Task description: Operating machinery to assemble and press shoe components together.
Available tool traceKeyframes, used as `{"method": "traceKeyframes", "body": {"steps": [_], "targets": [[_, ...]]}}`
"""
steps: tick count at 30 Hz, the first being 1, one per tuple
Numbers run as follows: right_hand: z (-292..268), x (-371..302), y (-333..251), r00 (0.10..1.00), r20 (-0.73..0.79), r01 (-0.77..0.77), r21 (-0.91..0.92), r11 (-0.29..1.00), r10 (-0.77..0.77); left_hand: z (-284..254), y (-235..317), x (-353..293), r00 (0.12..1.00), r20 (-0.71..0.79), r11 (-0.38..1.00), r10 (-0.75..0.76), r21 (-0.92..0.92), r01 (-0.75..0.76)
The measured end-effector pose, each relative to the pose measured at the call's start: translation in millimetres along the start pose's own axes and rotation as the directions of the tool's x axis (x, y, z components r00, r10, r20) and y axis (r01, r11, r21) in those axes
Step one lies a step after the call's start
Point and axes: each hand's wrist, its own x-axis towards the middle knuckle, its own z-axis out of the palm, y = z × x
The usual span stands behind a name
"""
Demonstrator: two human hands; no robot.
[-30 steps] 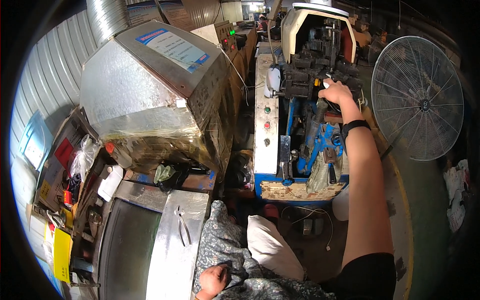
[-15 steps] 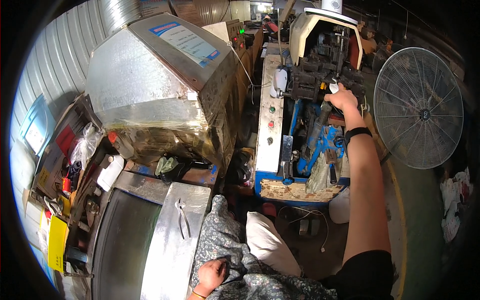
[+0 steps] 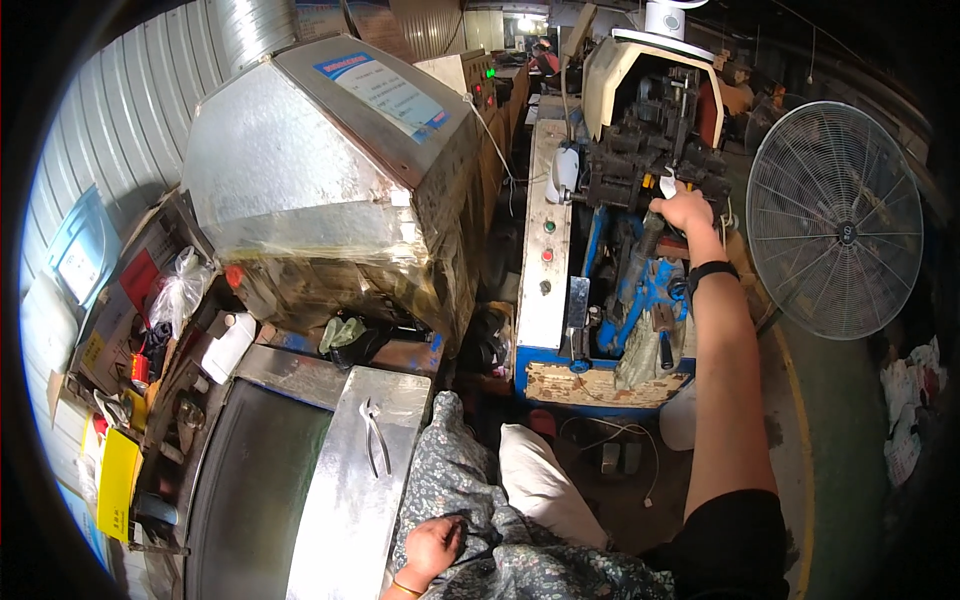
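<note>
At the dark metal head (image 3: 625,165) of the blue-framed, white-panelled machine (image 3: 541,310), the person's bare right hand (image 3: 688,208) is resting with its fingers bent against or beside a small white piece (image 3: 668,184); whether they are gripping it cannot be told. Nearer the person than the machine, the bare left hand (image 3: 434,543) is lying loosely curled on a dark floral cloth garment (image 3: 450,460), its contents, if any, hidden. To the machine's near left, silvery metal pliers (image 3: 375,440) are lying untouched on a shiny metal table (image 3: 340,500). Handling at the machine's head is seemingly under way, with the hand not yet clear; how much is finished or left is not showing.
</note>
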Motion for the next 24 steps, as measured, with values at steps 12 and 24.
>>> {"method": "traceKeyframes", "body": {"steps": [12, 24], "targets": [[42, -75, 44, 0.973, -0.221, 0.104, 0.134, 0.985, -0.073, -2, 7, 0, 1.000, 0.020, 1.000, 0.002, 0.004, -0.003], [126, -344, -28, 0.628, -0.631, 0.750, 0.647, 0.137, -0.455, -53, 22, 79, 0.998, 0.042, 0.704, -0.053, -0.707, 0.067]]}}
